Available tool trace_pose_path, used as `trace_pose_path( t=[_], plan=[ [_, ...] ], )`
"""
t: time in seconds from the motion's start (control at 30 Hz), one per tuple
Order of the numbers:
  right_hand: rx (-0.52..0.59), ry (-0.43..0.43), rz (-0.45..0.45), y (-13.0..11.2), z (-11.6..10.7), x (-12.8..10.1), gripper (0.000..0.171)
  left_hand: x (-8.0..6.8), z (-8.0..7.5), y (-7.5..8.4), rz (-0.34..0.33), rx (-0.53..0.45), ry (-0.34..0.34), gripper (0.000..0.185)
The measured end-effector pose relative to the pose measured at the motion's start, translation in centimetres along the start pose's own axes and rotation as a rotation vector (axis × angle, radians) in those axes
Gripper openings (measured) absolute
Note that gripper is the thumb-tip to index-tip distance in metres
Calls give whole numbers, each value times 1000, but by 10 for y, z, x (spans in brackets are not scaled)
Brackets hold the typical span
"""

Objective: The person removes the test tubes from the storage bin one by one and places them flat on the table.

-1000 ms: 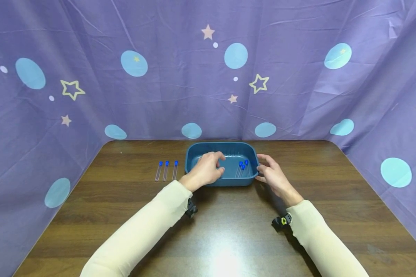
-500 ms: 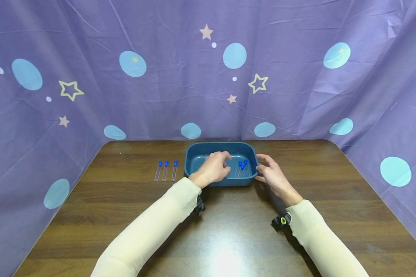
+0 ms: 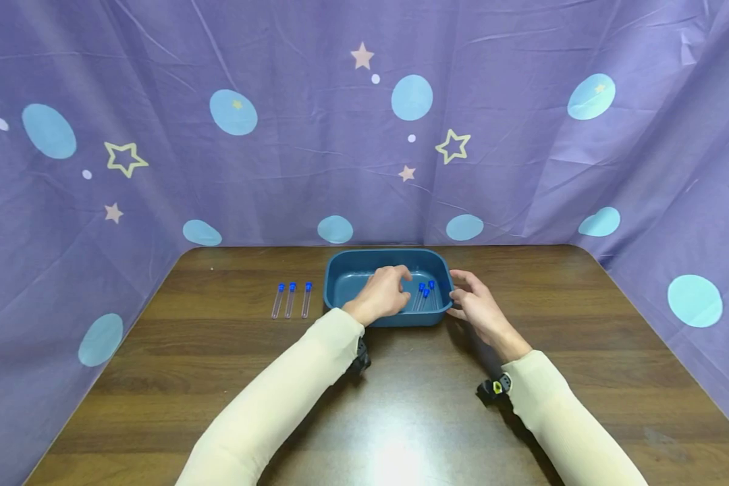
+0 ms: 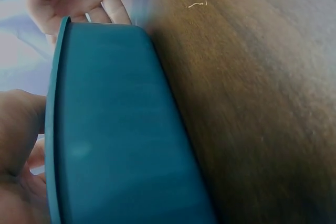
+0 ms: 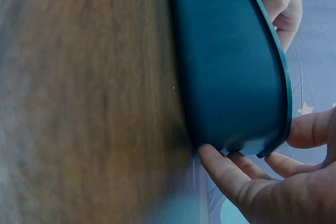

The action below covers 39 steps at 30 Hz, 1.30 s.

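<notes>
A dark blue tray (image 3: 340, 270) stands at the middle back of the wooden table. Blue-capped clear tubes (image 3: 424, 295) lie in its right half. My left hand (image 3: 384, 293) reaches over the near rim into the tray, fingers loosely curled, just left of those tubes and holding nothing I can see. My right hand (image 3: 475, 305) rests against the tray's right end with relaxed fingers. In the left wrist view, the tray's outer wall (image 4: 115, 129) fills the frame, with my left hand (image 4: 18, 145) at the rim. In the right wrist view, the fingers (image 5: 231, 174) touch the tray's corner (image 5: 226, 66).
Three more blue-capped tubes (image 3: 291, 299) lie side by side on the table left of the tray. A purple cloth with stars and dots (image 3: 364, 135) hangs close behind and on both sides. The bare wooden tabletop (image 3: 401, 405) stretches toward me.
My left hand has slid rightward inside the tray, closer to the tubes there. The right hand and the tray have stayed in place.
</notes>
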State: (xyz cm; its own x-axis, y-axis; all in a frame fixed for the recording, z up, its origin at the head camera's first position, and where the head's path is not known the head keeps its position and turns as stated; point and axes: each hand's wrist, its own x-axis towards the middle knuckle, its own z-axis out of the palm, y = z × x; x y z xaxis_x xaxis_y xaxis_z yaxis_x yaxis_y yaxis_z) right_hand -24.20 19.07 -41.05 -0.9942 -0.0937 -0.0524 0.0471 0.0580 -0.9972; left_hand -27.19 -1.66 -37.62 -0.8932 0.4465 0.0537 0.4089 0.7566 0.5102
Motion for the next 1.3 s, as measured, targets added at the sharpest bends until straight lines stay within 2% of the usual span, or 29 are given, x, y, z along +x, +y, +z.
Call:
trace_pose_path(
  t=[0.33,0.6,0.97,1.3],
  plan=[
    [4,6,-2,-2,0,0,52,12,10,0,-28,-46,-14,36],
    [-13,4,-7,-1,-1,-1,52,23,11,0,-15,32,6,33],
    [-18,9,2,-1,-1,-1,50,30,17,2,-89,22,-62,39],
    [-31,-3,1,-2,-1,-2,50,37,24,4,-100,54,-91,40]
  ],
)
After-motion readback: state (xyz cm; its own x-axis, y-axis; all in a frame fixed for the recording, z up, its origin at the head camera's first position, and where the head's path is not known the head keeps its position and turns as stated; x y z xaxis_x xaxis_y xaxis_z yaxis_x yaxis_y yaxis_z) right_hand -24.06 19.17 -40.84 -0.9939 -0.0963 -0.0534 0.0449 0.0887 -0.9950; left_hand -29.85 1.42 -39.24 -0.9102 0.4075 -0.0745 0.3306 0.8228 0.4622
